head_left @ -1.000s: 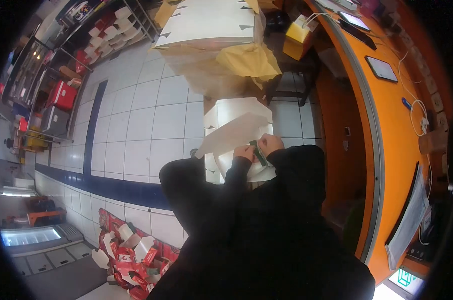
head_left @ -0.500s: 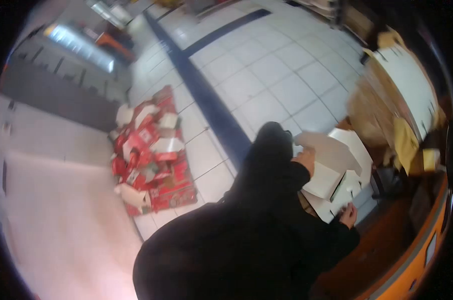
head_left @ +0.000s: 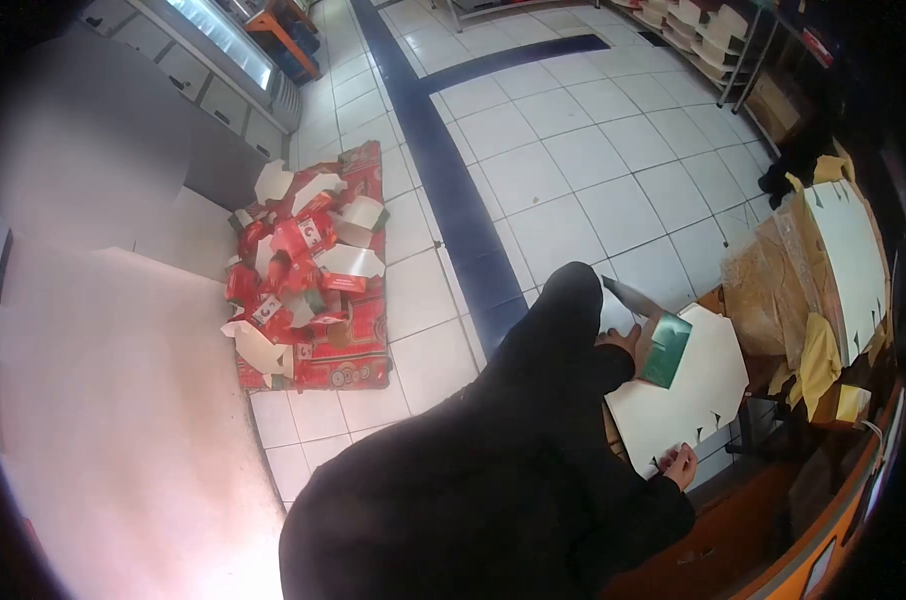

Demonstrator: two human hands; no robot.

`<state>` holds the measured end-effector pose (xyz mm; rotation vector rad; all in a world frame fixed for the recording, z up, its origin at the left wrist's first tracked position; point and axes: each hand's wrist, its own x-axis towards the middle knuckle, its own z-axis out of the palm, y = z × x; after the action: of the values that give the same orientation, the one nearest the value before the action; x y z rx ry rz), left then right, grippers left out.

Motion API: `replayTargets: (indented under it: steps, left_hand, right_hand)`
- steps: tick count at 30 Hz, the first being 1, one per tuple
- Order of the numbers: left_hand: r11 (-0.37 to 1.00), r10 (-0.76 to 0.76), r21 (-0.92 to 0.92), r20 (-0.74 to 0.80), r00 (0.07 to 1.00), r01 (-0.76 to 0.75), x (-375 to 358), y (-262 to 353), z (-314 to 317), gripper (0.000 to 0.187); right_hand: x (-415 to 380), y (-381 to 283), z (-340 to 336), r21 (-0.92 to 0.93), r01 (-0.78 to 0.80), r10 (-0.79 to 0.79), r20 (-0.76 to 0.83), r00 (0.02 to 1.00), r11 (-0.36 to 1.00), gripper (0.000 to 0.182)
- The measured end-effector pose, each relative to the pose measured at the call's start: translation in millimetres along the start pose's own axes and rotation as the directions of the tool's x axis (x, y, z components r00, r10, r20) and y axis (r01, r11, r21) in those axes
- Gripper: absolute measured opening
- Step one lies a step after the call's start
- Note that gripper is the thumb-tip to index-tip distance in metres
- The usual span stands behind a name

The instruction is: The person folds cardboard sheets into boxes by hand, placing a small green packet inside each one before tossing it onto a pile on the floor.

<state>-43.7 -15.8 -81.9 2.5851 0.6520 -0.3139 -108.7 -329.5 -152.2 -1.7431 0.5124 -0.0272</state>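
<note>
My left hand (head_left: 621,341) is closed around a partly folded carton (head_left: 667,350), with a dark green panel and a pale inner side. The carton is tilted beside my black-clad knee, over the far end of a flat white cardboard blank (head_left: 681,392). That blank lies in front of me and has small dark notches along its near edge. At this edge my right hand (head_left: 679,466) has its fingers curled together, touching the cardboard. Whatever may be between the right fingertips is hidden.
Red and white cartons (head_left: 308,255) are heaped on a red sheet (head_left: 348,374) on the tiled floor. At right, more white blanks (head_left: 846,262) stand in torn brown wrapping (head_left: 763,290). An orange-edged counter (head_left: 811,556) borders the lower right; a rack (head_left: 743,60) stands far right.
The opened white carton over the blank is now turned toward my knee, showing its green side. The flat blank beneath is uncovered. My right hand has shifted slightly down and left in view.
</note>
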Motion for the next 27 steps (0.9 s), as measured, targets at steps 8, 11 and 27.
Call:
replayTargets:
  steps: [8,11,27]
  left_hand:
    - [0.863,0.147,-0.505,0.313,0.938,0.033,45,-13,11,0.054]
    - [0.825,0.158,-0.565,0.24,0.958,0.005,60,-10,22,0.051]
    - [0.406,-0.529,-0.913,-0.265,0.807,-0.034,39,-412,-225,0.046]
  right_hand:
    - [-3,-10,6,0.02,-0.066,0.066,0.001,0.998,0.998,0.019]
    - [-8,-16,7,0.039,-0.083,0.083,0.014,0.996,0.996,0.019]
    - [6,15,-8,-0.101,-0.03,0.025,-0.056,0.998,0.994,0.033]
